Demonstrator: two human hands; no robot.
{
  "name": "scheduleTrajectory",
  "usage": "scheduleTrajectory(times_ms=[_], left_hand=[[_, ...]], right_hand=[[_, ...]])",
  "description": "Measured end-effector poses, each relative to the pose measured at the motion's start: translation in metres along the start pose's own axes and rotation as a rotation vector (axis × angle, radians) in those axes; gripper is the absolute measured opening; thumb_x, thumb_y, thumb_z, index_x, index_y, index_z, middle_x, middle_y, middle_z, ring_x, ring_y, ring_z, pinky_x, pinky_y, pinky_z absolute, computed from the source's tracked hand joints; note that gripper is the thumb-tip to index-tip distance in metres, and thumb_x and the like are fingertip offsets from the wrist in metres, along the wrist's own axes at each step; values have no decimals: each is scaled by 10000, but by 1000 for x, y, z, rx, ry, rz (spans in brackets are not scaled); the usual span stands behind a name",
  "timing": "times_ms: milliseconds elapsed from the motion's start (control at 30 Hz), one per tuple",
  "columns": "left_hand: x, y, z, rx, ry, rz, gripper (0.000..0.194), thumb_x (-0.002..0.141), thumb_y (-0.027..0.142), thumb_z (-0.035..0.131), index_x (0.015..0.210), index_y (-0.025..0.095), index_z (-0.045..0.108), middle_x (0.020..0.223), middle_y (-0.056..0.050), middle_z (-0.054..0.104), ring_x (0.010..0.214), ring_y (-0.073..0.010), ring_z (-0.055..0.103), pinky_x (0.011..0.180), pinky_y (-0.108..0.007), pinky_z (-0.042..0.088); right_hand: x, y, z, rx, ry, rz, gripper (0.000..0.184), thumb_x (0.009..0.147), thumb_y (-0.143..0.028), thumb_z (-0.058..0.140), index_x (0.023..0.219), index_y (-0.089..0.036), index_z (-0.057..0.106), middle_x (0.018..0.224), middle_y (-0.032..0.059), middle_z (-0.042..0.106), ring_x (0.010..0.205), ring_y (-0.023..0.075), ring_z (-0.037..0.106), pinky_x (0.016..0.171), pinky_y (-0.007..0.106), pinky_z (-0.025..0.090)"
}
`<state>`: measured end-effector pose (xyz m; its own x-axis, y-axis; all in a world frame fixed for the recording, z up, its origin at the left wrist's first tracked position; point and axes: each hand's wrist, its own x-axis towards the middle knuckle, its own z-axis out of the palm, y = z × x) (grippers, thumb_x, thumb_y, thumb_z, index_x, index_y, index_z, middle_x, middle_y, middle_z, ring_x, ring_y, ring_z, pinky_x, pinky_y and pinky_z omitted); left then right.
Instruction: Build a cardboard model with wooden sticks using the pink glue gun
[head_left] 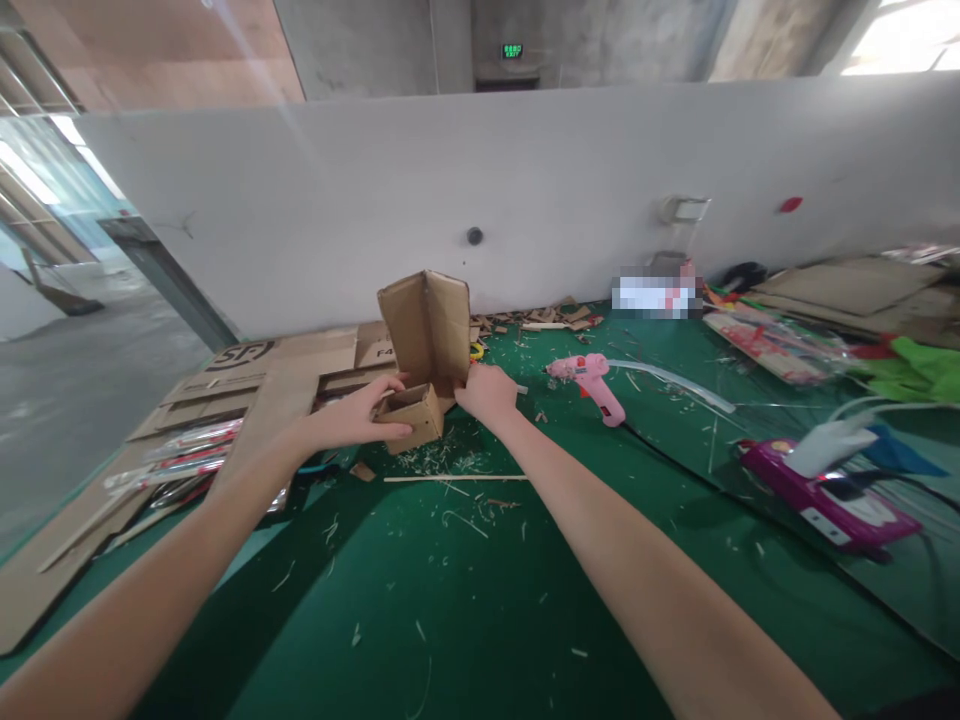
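Note:
A small open-topped cardboard box (417, 422) sits on the green table, and my left hand (367, 412) grips its left side between thumb and fingers. Right behind it stands a taller folded cardboard piece (427, 325), its two upright panels meeting at a corner. Closed at the lower right edge of that piece is my right hand (487, 394), its fingertips partly hidden. The box and the folded piece touch or nearly touch; I cannot tell whether they are joined. A thin wooden stick (456, 478) lies just in front of the box.
A pink glue gun (592, 383) with a glue stick lies to the right. Beyond it is a purple power strip (829, 500) with cables. Flat cardboard sheets (289, 385) and plastic-wrapped packets (187, 455) cover the left side. Scraps (562, 318) line the white partition (360, 200).

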<state>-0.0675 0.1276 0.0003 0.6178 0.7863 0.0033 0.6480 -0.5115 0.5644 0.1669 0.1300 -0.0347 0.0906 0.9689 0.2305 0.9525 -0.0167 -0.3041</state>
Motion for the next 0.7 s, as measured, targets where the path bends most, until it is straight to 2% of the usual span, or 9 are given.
scheduleTrajectory(times_ms=[133, 200, 300, 367, 467, 533, 567, 633, 700], left_hand=[[-2, 4, -3, -61, -31, -18, 535, 740, 482, 704, 1151, 235, 468, 1543, -139, 339, 1283, -312, 515, 1024, -475, 456], [-4, 7, -8, -91, -44, -18, 546, 754, 480, 697, 1177, 231, 458, 1469, -136, 433, 1248, -305, 539, 994, -461, 480], [-8, 8, -18, -110, -54, -1, 539, 749, 446, 712, 1195, 238, 490, 1273, -96, 592, 1147, -290, 600, 922, -425, 521], [-10, 6, -25, -148, -13, 26, 524, 724, 396, 740, 1187, 257, 540, 1223, -71, 622, 1121, -282, 615, 898, -399, 533], [-12, 3, -35, -361, 204, 37, 536, 696, 347, 773, 1196, 274, 593, 1221, -57, 626, 1108, -274, 619, 857, -357, 552], [-12, 2, -41, -606, 405, 19, 556, 672, 345, 802, 1187, 261, 609, 1181, -57, 636, 1028, -246, 637, 784, -314, 569], [-12, 2, -44, -732, 507, 21, 561, 650, 345, 820, 1165, 250, 619, 1162, -58, 640, 995, -232, 636, 759, -300, 574], [-13, 2, -51, -914, 658, 48, 566, 599, 350, 856, 1105, 226, 634, 1159, -68, 645, 995, -236, 618, 755, -316, 587], [-14, 2, -58, -971, 726, 70, 575, 581, 392, 866, 1073, 204, 636, 1187, -87, 640, 1051, -274, 590, 779, -373, 594]], right_hand=[[-1, 2, -4, 4, -24, -23, 402, 902, -445, 485, 1083, -144, 682, 1065, 166, 706, 1082, 308, 615, 785, 371, 516], [-6, 6, -11, 4, -32, -43, 481, 870, -532, 511, 1069, -128, 679, 1080, 177, 696, 1105, 325, 594, 802, 384, 512], [-18, 13, -33, -25, -19, -71, 585, 836, -602, 521, 1120, -105, 641, 1127, 199, 664, 1119, 355, 568, 804, 426, 503], [-30, 17, -54, -63, -78, -123, 469, 855, -511, 528, 1108, -131, 636, 1101, 181, 665, 1032, 333, 603, 758, 423, 493], [-54, 22, -85, -36, -337, -365, 261, 845, -391, 572, 958, -178, 673, 989, 108, 681, 876, 251, 620, 669, 344, 454], [-70, 25, -95, 49, -543, -542, 243, 822, -389, 625, 929, -179, 681, 965, 84, 673, 849, 211, 604, 652, 304, 430], [-78, 27, -96, 80, -607, -589, 225, 827, -375, 626, 921, -178, 680, 971, 79, 665, 833, 194, 595, 641, 291, 419], [-89, 31, -90, 119, -626, -605, 146, 855, -291, 585, 892, -176, 667, 981, 71, 648, 804, 166, 579, 637, 279, 404], [-95, 36, -79, 144, -574, -596, 125, 877, -214, 528, 860, -173, 644, 977, 68, 639, 818, 162, 574, 664, 282, 406]])
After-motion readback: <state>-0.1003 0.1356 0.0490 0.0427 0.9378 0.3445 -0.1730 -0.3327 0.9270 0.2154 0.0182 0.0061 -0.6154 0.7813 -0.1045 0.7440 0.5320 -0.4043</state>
